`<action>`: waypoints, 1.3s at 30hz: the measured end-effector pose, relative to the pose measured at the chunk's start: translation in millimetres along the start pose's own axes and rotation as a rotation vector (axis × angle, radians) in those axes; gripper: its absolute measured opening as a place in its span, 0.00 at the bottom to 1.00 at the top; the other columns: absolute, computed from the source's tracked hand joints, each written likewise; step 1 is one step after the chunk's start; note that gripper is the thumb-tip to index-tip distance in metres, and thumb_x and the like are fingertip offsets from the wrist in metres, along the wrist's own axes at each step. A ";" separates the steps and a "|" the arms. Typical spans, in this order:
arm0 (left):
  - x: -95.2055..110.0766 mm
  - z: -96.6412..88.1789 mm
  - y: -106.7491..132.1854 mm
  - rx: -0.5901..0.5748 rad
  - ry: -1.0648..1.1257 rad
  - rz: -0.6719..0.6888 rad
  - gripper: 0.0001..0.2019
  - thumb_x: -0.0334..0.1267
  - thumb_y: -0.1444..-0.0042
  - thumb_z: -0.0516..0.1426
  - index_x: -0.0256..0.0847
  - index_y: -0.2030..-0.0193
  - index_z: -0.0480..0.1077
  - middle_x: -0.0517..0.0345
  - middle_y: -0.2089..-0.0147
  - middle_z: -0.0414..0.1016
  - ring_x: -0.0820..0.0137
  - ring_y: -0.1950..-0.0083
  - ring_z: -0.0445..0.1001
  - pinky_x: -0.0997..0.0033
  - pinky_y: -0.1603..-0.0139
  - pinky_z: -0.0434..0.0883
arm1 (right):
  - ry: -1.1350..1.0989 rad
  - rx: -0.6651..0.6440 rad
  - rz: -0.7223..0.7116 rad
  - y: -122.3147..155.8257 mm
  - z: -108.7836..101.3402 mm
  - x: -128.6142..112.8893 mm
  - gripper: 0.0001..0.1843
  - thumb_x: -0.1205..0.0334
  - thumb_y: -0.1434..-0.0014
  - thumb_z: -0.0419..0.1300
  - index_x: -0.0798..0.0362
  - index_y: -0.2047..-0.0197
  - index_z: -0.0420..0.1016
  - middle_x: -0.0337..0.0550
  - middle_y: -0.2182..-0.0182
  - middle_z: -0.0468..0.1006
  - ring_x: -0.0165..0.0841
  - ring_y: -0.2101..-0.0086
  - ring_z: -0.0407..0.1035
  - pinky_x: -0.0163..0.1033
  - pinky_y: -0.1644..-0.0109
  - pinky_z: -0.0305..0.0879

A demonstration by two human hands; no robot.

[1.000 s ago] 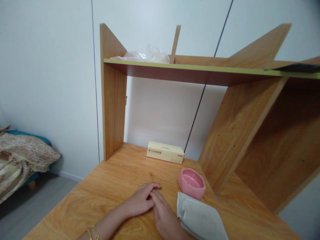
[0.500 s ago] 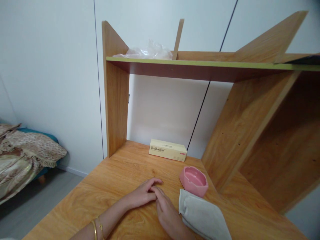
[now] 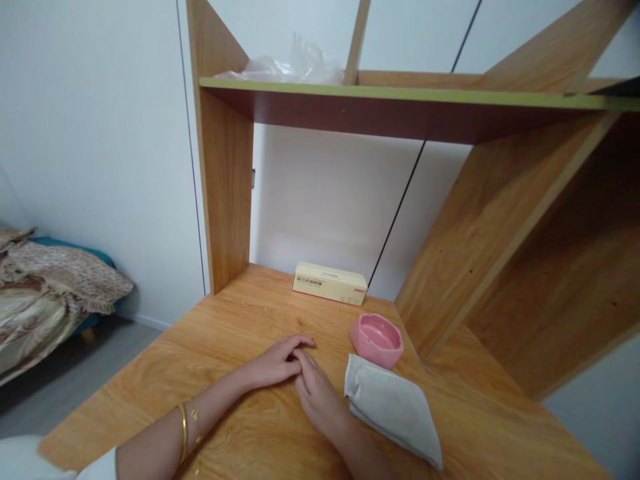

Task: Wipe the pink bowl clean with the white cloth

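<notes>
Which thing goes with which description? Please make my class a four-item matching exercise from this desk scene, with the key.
Things
1. Box
2. Dish
3. Cloth
4. Crumpled plastic

Descriptions
A. grey, beside the right hand
B. up on the shelf
C. pink
D. near the back of the desk

Right pairs: 1-D, 2-C, 3-A, 4-B

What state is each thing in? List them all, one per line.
Left hand: holding nothing, touching the right hand
Right hand: holding nothing, touching the left hand
Grey cloth: folded, lying down
Pink bowl: upright, open-topped
Cream box: apparently shut
Plastic bag: crumpled
Patterned blanket: rumpled, draped
Gold bracelet: worn
</notes>
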State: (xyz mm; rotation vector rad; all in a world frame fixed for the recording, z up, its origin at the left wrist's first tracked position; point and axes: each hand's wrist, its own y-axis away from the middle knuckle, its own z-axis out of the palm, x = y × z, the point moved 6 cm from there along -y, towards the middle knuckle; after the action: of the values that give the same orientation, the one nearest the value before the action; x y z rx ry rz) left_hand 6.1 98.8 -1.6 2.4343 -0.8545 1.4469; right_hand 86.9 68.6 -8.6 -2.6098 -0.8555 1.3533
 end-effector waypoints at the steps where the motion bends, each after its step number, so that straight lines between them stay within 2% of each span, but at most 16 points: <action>1: 0.1 0.1 0.3 0.000 -0.013 0.008 0.23 0.29 0.53 0.50 0.40 0.47 0.61 0.53 0.44 0.63 0.66 0.42 0.59 0.65 0.40 0.54 | -0.012 0.004 -0.007 -0.2 0.2 -0.4 0.25 0.75 0.49 0.44 0.57 0.46 0.59 0.51 0.49 0.66 0.33 0.47 0.59 0.43 0.42 0.54; 11: 7.5 -0.8 7.5 -0.059 -0.204 0.127 0.22 0.29 0.50 0.51 0.39 0.45 0.59 0.50 0.42 0.61 0.67 0.42 0.59 0.64 0.40 0.55 | -0.044 -0.048 -0.013 -4.9 2.0 -1.3 0.21 0.76 0.51 0.43 0.57 0.54 0.63 0.50 0.55 0.69 0.32 0.52 0.63 0.41 0.46 0.58; 17: 10.6 -1.4 8.4 -0.055 -0.260 0.125 0.21 0.31 0.49 0.52 0.36 0.46 0.59 0.47 0.43 0.61 0.65 0.42 0.59 0.64 0.41 0.56 | -0.021 -0.064 -0.021 -4.4 2.7 -2.7 0.27 0.79 0.54 0.43 0.57 0.50 0.62 0.51 0.52 0.68 0.32 0.48 0.59 0.42 0.42 0.53; 23: 11.9 -0.9 7.7 -0.040 -0.278 0.150 0.21 0.31 0.48 0.52 0.37 0.46 0.59 0.48 0.43 0.63 0.66 0.42 0.60 0.64 0.41 0.57 | -0.018 -0.072 -0.032 -5.1 3.4 -1.8 0.27 0.79 0.55 0.45 0.57 0.50 0.62 0.51 0.51 0.67 0.33 0.47 0.58 0.42 0.42 0.53; 31: 6.9 0.2 7.4 -0.034 -0.279 0.122 0.24 0.29 0.51 0.52 0.39 0.45 0.58 0.49 0.43 0.62 0.65 0.41 0.59 0.62 0.41 0.56 | -0.106 -0.097 -0.028 -6.4 2.6 -7.5 0.19 0.72 0.52 0.54 0.54 0.54 0.63 0.48 0.53 0.68 0.36 0.50 0.61 0.43 0.46 0.57; 39: 1.3 1.0 5.9 -0.019 -0.268 0.137 0.24 0.29 0.52 0.52 0.40 0.46 0.58 0.50 0.43 0.62 0.65 0.42 0.59 0.62 0.41 0.56 | -0.129 -0.084 -0.011 -6.2 2.3 -7.9 0.20 0.71 0.53 0.56 0.53 0.55 0.63 0.47 0.54 0.69 0.36 0.51 0.62 0.42 0.47 0.58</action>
State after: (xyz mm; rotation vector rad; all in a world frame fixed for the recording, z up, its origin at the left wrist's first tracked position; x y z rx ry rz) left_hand 4.0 93.1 -1.8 2.6405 -1.1029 1.1606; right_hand 78.8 69.4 -2.3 -2.5977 -0.9630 1.5287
